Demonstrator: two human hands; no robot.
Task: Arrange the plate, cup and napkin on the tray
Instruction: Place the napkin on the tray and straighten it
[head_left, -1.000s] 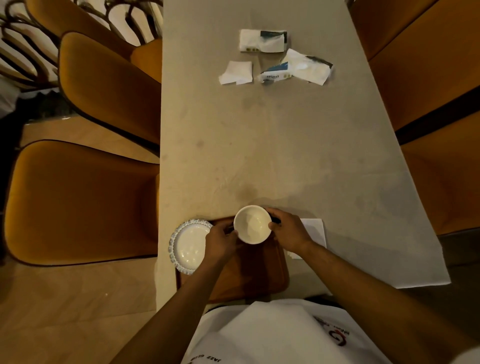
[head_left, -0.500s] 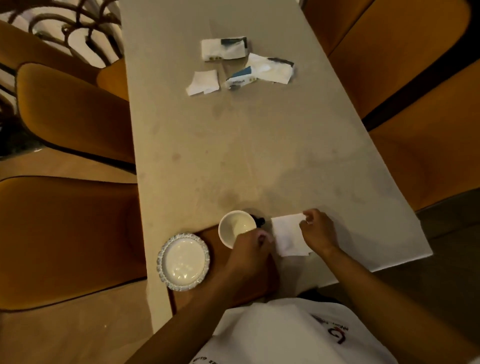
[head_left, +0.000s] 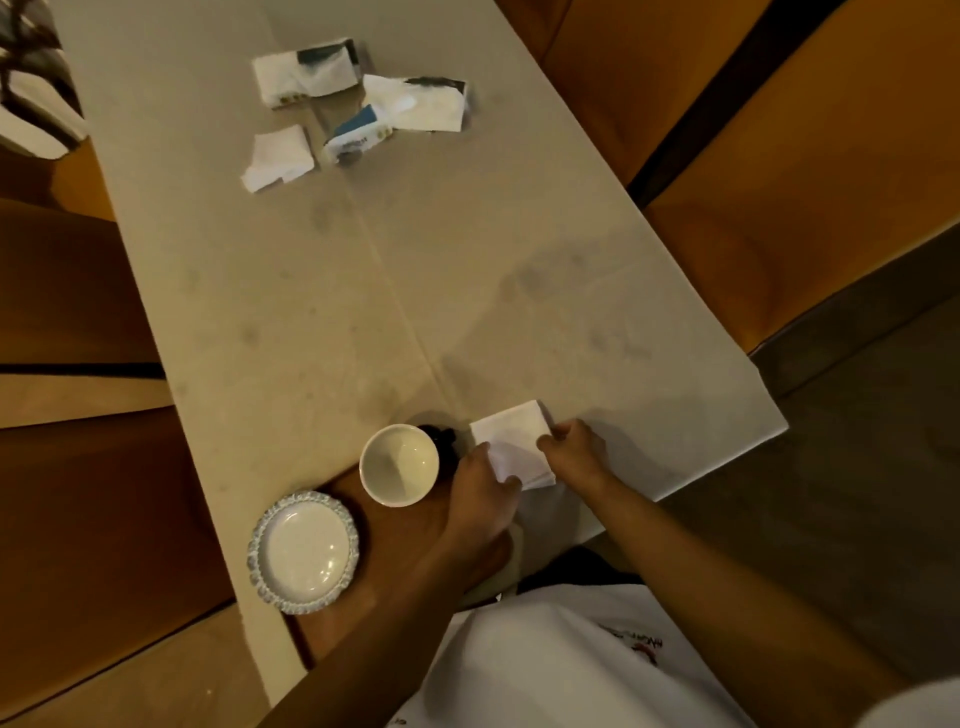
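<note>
Left of the cup (head_left: 399, 464), your plate (head_left: 305, 552) overhangs the tray (head_left: 410, 525) edge. The cup stands on the tray. Right of the cup, your left hand (head_left: 480, 493) and right hand (head_left: 574, 451) pinch the napkin (head_left: 514, 441) on the bench (head_left: 363, 291). No writing is legible.

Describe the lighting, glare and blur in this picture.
Head view: dim, warm light; small bright glints on the plate; the far tissue packets are smeared by blur; wide-angle distortion splays the table edges; both hands cast soft shadows around the napkin.
</note>
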